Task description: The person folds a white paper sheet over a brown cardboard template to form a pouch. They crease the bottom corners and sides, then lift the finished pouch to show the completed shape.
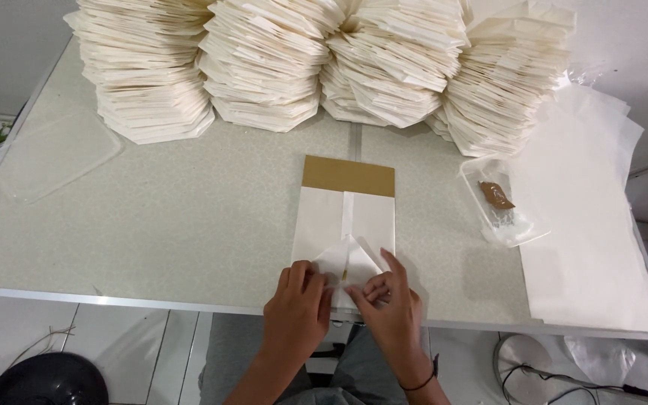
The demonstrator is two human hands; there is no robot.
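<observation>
A white paper bag (320,225) lies flat over a brown cardboard template (348,175) near the table's front edge. Its near end is folded into a pointed flap (349,255). My left hand (298,304) presses the left side of that fold with its fingers bent. On the right side of the fold rests my right hand (391,300), index finger stretched along the crease. Both hands touch the paper and neither lifts it.
Several tall fanned stacks of folded white bags (264,64) line the back of the grey table (151,217). A pile of white sheets (586,225) lies at right, beside a small clear tray with brown glue (498,196). A clear lid (54,154) sits at left.
</observation>
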